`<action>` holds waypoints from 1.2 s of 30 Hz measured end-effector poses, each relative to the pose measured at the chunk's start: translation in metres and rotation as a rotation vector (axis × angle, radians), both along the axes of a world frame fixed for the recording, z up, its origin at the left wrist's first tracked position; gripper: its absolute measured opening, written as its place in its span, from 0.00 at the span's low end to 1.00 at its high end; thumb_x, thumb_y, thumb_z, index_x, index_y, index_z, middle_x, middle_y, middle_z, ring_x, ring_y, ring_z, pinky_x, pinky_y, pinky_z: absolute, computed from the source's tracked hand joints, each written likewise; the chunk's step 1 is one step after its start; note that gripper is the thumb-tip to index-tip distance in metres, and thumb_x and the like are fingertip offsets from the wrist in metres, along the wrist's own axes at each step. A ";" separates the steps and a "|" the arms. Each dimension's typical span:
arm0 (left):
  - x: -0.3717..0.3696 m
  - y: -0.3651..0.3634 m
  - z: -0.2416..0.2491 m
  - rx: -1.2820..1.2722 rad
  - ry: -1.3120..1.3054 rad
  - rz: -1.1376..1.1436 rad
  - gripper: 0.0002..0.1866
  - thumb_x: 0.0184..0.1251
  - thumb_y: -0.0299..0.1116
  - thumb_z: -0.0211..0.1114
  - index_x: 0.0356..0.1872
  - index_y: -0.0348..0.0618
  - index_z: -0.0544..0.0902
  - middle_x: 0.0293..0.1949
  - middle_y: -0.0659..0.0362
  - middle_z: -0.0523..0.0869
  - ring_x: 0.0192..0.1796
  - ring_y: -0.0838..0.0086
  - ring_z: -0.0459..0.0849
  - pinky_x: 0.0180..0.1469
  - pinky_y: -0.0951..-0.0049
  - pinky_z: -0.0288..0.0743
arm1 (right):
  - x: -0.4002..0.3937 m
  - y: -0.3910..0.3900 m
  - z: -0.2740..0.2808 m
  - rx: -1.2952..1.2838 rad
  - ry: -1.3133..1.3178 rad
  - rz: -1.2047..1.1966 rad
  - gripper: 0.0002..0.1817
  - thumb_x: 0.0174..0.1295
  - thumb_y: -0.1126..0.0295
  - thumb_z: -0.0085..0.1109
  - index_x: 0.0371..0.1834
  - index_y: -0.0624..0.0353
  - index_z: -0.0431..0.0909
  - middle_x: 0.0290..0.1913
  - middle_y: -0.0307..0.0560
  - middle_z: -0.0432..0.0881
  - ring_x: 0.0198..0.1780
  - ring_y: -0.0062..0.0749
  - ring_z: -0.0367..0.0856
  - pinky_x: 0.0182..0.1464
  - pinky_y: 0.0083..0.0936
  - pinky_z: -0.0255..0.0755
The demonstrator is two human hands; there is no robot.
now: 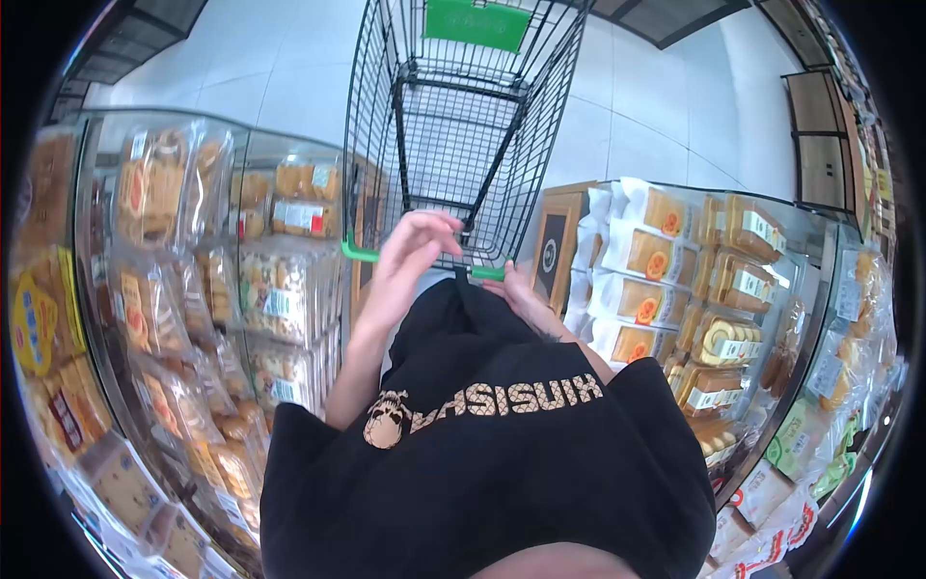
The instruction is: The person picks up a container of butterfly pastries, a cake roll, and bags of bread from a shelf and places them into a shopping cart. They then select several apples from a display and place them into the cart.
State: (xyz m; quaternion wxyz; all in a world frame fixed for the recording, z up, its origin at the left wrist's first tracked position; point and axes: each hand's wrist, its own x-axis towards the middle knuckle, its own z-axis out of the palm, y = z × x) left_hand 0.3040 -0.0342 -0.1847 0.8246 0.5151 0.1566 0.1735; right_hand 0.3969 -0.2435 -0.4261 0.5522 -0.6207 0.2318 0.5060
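The green handle [361, 253] is held in the curled right grip [519, 289]; nothing is seen in the half-open left grip [413, 253]. The cart [463, 83] should be pushed slowly.

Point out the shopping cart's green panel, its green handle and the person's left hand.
Green panel [477, 25]: head view, middle of its face.
Green handle [361, 253]: head view, its exposed end at picture left.
Left hand [411, 247]: head view, middle of the hand.

Black shirt [482, 473] lettering [503, 396], only "SIS" clear; green cart sign [477, 25] illegible
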 end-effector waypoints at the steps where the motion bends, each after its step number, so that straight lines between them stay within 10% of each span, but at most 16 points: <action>1: 0.002 0.001 -0.052 0.176 0.334 0.016 0.14 0.63 0.33 0.58 0.48 0.40 0.72 0.51 0.53 0.73 0.45 0.65 0.78 0.53 0.66 0.67 | 0.005 0.001 -0.003 -0.023 -0.017 0.018 0.28 0.73 0.57 0.30 0.68 0.59 0.38 0.55 0.64 0.66 0.45 0.49 0.81 0.45 0.40 0.80; 3: -0.014 0.005 -0.141 0.978 0.668 -0.051 0.17 0.61 0.35 0.59 0.50 0.40 0.73 0.53 0.51 0.73 0.54 0.60 0.73 0.60 0.56 0.61 | 0.020 0.003 -0.010 -0.025 -0.050 -0.007 0.28 0.73 0.56 0.30 0.69 0.58 0.38 0.53 0.63 0.68 0.41 0.47 0.82 0.41 0.38 0.81; 7: -0.037 0.002 -0.222 1.472 0.657 -0.035 0.19 0.60 0.38 0.60 0.52 0.43 0.75 0.47 0.52 0.74 0.55 0.60 0.70 0.68 0.43 0.44 | 0.045 0.017 -0.006 -0.127 -0.258 0.164 0.31 0.72 0.59 0.34 0.70 0.60 0.36 0.50 0.65 0.72 0.32 0.44 0.83 0.33 0.33 0.80; 10: -0.014 0.026 -0.214 1.377 0.674 -0.106 0.16 0.60 0.39 0.60 0.48 0.44 0.78 0.41 0.54 0.75 0.52 0.60 0.71 0.67 0.45 0.46 | 0.060 0.036 -0.011 -0.472 -0.908 0.532 0.32 0.67 0.67 0.41 0.70 0.66 0.39 0.50 0.75 0.72 0.46 0.62 0.77 0.49 0.45 0.70; 36: 0.165 0.109 -0.245 1.427 1.001 -0.458 0.24 0.65 0.52 0.53 0.47 0.41 0.78 0.48 0.46 0.75 0.53 0.50 0.70 0.57 0.51 0.62 | 0.265 0.126 -0.018 -0.209 -0.746 0.581 0.32 0.65 0.68 0.43 0.71 0.50 0.43 0.58 0.73 0.64 0.55 0.64 0.71 0.56 0.46 0.67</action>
